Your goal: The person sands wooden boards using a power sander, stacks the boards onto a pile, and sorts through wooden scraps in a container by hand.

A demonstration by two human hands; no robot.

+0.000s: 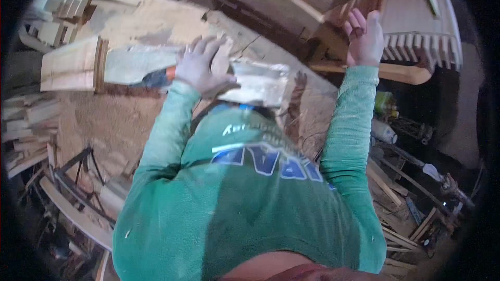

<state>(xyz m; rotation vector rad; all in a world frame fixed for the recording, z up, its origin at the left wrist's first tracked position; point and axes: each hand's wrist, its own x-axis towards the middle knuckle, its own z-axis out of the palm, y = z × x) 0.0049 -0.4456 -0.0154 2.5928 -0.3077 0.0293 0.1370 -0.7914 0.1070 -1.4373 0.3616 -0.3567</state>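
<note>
My left hand (202,65) is over a metal-topped workbench surface (138,65), its fingers and thumb round a pale piece of wood (222,58) with a curved edge. Just left of that wrist lies a dark tool with an orange part (154,78). My right hand (364,39) is raised on the right, fingers apart and slightly bent, with nothing seen in it. It overlaps a wooden bar with a rounded end (403,72) and is close to a slatted wooden piece (416,18).
A wooden block (70,65) stands at the bench's left end. Wood offcuts are piled at left (31,125) and upper left. Sawdust covers the ground (104,130). Scattered sticks and tools (411,192) lie at lower right, and a dark metal frame (78,171) at lower left.
</note>
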